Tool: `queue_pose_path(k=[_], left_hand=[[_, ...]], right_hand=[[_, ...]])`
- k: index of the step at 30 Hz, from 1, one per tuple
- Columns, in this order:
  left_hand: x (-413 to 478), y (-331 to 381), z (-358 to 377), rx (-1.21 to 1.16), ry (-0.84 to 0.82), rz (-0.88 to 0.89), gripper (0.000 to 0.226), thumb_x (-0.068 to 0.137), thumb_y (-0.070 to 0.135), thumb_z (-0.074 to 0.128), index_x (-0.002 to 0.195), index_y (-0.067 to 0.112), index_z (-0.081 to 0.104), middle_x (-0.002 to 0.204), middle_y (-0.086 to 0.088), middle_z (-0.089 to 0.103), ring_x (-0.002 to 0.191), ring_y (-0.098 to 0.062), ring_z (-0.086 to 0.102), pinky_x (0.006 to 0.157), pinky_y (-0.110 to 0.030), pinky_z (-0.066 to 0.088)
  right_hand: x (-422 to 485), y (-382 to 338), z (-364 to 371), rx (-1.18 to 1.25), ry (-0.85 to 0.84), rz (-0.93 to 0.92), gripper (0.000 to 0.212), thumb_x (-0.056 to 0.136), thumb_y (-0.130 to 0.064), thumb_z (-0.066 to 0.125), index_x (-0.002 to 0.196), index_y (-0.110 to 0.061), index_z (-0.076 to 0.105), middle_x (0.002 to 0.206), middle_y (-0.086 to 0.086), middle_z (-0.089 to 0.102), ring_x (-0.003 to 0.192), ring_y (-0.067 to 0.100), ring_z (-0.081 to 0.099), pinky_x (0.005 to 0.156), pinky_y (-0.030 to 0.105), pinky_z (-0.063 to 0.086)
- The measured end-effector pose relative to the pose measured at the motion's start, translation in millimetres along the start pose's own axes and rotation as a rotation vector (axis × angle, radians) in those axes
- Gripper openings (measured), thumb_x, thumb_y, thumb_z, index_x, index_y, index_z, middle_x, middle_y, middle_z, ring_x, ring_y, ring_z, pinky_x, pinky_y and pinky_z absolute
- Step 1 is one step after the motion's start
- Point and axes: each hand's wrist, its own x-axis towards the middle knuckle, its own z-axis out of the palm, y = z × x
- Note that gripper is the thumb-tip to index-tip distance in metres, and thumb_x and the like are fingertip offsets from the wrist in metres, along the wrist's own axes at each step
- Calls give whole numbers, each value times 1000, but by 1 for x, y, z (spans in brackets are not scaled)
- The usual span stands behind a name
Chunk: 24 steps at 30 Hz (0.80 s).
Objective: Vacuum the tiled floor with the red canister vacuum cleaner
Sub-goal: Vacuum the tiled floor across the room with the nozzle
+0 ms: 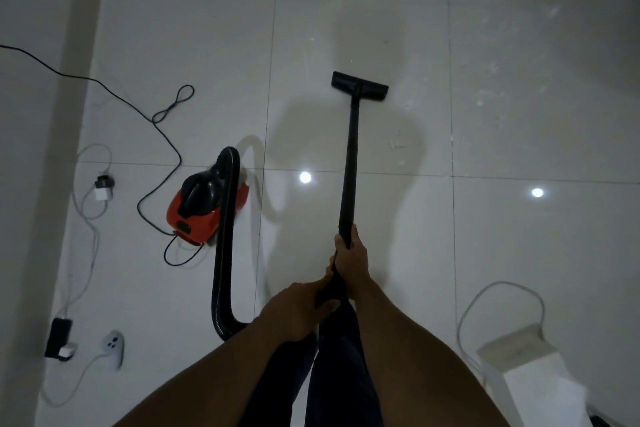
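The red canister vacuum cleaner (204,208) sits on the white tiled floor (519,253) to the left of centre. Its black hose (223,260) arcs up from the canister, runs down and bends toward my hands. A long black wand (350,156) reaches forward to the flat black floor nozzle (359,87), which rests on the tiles ahead of me. My right hand (349,262) is wrapped around the wand's lower end. My left hand (301,310) holds the handle just behind it. Pale dust specks (491,94) lie on the tiles right of the nozzle.
A black power cord (152,121) loops from the canister to the left wall (34,114). White cables, a plug adapter (103,188), a black charger (59,336) and a white controller (114,347) lie at the left. A white box (530,374) with a cable stands at lower right.
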Motion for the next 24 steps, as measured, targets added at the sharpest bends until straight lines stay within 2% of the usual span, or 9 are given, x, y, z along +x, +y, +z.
queue_pose_path(k=[1,3,6,8,11,13,18,21,24], left_hand=[[8,0,-2,-4,-8,-3,62,101,59,40,157,44,19,120,1,71,87,-8,67,86,-27,55],[22,4,-9,-24,-16,-14,62,101,58,42,157,43,21,120,1,71,91,-10,69,88,-29,56],[40,10,-19,-39,-9,-40,59,100,55,46,155,40,30,115,2,72,88,-9,68,84,-25,56],[56,19,-30,-42,4,-40,57,100,53,48,154,37,34,112,1,72,88,-10,69,83,-24,56],[81,41,-50,-43,22,-23,57,101,49,50,154,34,35,114,-1,72,93,-11,69,83,-19,52],[98,56,-61,-39,14,-36,55,101,49,51,152,34,37,117,-2,72,95,-11,69,84,-18,50],[143,107,-97,-30,64,-52,50,101,53,46,149,38,41,121,-3,70,104,-18,68,96,-30,52],[177,129,-118,-88,150,-163,34,98,57,48,129,45,54,108,3,74,95,-14,70,94,-32,54],[207,142,-151,-97,135,-149,34,99,51,52,122,28,61,89,7,71,85,-13,71,91,-33,56]], right_hand=[[10,1,0,-18,8,-8,78,72,-69,59,145,-66,32,135,30,49,77,34,62,53,48,63],[-6,-32,-3,-45,-4,3,69,84,-60,59,149,-55,38,130,31,51,71,31,62,54,48,63],[-31,-86,-13,6,-49,-14,42,108,-26,49,149,-35,43,99,20,56,59,17,54,44,23,52],[-21,-107,-22,28,-51,-47,52,110,-19,45,158,-33,29,86,12,54,59,14,51,41,16,47],[-3,-144,-32,20,-50,-54,58,110,-19,45,164,-23,22,84,5,54,62,14,51,41,14,48],[9,-168,-41,-26,-59,-39,58,110,-19,47,164,-23,25,83,6,54,62,14,52,42,16,48],[51,-234,-59,-66,-91,-27,59,109,-21,50,163,-30,27,75,9,52,56,16,52,47,29,53],[77,-277,-62,-60,-113,-24,59,108,-21,51,162,-32,28,78,10,51,56,16,52,47,29,53],[106,-315,-56,-38,-130,-35,59,108,-21,51,161,-34,30,79,10,51,56,16,52,47,29,53]])
